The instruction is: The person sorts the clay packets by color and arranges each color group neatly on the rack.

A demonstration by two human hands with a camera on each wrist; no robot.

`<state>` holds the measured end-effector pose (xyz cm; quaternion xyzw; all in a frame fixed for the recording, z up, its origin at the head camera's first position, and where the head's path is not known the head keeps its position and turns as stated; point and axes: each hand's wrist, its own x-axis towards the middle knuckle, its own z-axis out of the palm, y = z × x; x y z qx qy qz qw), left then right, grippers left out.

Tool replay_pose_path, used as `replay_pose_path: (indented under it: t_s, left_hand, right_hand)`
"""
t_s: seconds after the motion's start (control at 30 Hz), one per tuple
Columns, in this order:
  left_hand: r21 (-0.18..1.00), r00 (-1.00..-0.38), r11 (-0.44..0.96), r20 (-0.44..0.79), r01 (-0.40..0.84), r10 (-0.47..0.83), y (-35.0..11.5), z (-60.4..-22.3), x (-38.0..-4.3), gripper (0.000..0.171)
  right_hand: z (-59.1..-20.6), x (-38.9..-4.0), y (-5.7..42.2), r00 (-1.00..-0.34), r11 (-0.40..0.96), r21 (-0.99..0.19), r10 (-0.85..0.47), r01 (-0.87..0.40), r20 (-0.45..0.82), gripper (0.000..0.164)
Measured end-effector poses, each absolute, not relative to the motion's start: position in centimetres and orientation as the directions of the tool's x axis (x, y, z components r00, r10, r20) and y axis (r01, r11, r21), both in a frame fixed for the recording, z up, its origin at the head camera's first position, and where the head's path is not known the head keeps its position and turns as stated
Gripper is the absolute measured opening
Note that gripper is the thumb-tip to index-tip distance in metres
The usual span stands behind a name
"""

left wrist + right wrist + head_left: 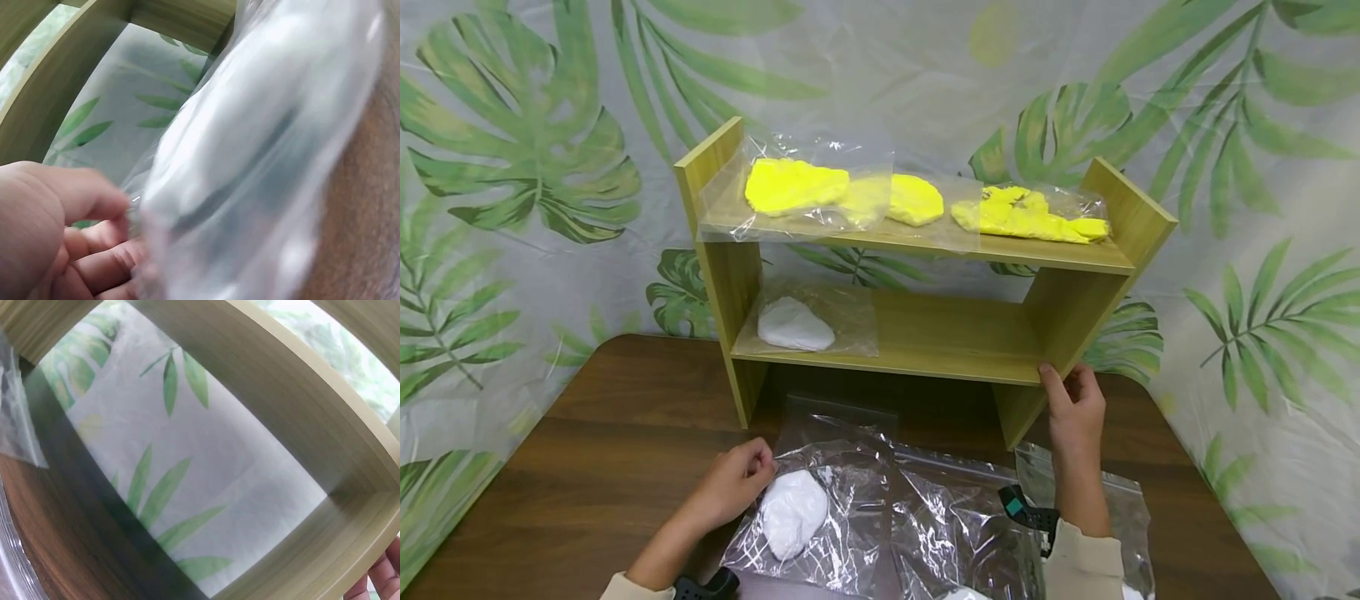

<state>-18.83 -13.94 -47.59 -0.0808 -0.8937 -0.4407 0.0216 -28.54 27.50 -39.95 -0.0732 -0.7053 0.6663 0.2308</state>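
Observation:
My left hand (733,485) pinches the left edge of a clear plastic bag (857,517) with a white, soft-looking lump (794,514) inside. In the left wrist view, thumb and curled fingers meet at the edge of this bag (250,156), which is blurred and raised close to the camera. My right hand (1077,408) grips the right side panel of a two-level wooden shelf (955,364), thumb on the front edge. Only a few fingertips (381,575) of it show at the lower right of the right wrist view, on the panel's outer side.
Bagged yellow lumps (797,186) lie along the top shelf, and a bagged white lump (793,323) sits at the left of the lower shelf. More clear bags (955,517) overlap on the brown table (587,442) in front. A leaf-patterned cloth (887,75) hangs behind.

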Motion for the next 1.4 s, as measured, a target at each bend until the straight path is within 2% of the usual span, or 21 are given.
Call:
replay_pose_path:
  t_s: [0.17, 0.3, 0.43, 0.53, 0.63, 0.7, 0.87, 0.97, 1.13, 1.3, 1.4]
  left_hand:
    - [0.819, -0.997, 0.569, 0.072, 0.077, 0.032, -13.8, -47.6, -18.9, 0.014]
    - [0.867, -1.0, 0.499, 0.001, 0.015, 0.029, -13.9, -47.7, -18.9, 0.015]
    - [0.918, -0.994, 0.396, -0.071, -0.03, 0.088, -14.2, -47.8, -19.1, 0.032]
    - [0.928, -0.989, 0.368, -0.098, -0.051, 0.11, -14.4, -47.8, -19.1, 0.049]
    - [0.93, -0.987, 0.362, -0.113, -0.065, 0.111, -14.5, -47.7, -19.2, 0.058]
    - [0.931, -0.988, 0.36, -0.114, -0.069, 0.106, -14.5, -47.6, -19.2, 0.057]
    - [0.938, -0.987, 0.34, -0.114, -0.071, 0.109, -14.6, -47.5, -19.0, 0.039]
    - [0.951, -0.985, 0.304, -0.097, -0.05, 0.142, -14.6, -47.6, -19.0, 0.034]
    - [0.969, -0.971, 0.241, -0.114, -0.062, 0.209, -14.8, -47.6, -18.9, 0.04]
    - [0.971, -0.966, 0.22, -0.142, -0.093, 0.216, -14.7, -47.4, -18.8, 0.045]
    - [0.976, -0.958, 0.184, -0.158, -0.115, 0.24, -14.6, -47.4, -18.7, 0.054]
  right_hand:
    - [-39.9, -28.5, 27.5, -0.885, 0.1, -0.976, 0.411, -0.195, 0.219, 0.022]
    - [-39.9, -28.5, 27.6, -0.889, 0.096, -0.978, 0.408, -0.187, 0.21, 0.022]
    - [-40.0, -28.6, 27.6, -0.89, 0.094, -0.979, 0.409, -0.178, 0.201, 0.021]
    - [-40.0, -28.6, 27.6, -0.888, 0.093, -0.98, 0.415, -0.175, 0.198, 0.02]
    - [-39.9, -28.7, 27.6, -0.889, 0.091, -0.98, 0.411, -0.178, 0.2, 0.021]
    - [-39.9, -28.7, 27.7, -0.891, 0.086, -0.98, 0.407, -0.181, 0.2, 0.022]
    - [-39.9, -28.7, 27.7, -0.891, 0.091, -0.981, 0.409, -0.174, 0.196, 0.021]
    - [-40.0, -28.7, 27.7, -0.889, 0.094, -0.98, 0.411, -0.177, 0.2, 0.02]
    - [-40.1, -28.7, 27.7, -0.886, 0.096, -0.977, 0.414, -0.188, 0.211, 0.02]
    - [-40.0, -28.7, 27.7, -0.888, 0.093, -0.98, 0.414, -0.177, 0.2, 0.02]
    - [-40.0, -28.7, 27.7, -0.886, 0.1, -0.98, 0.418, -0.175, 0.201, 0.019]
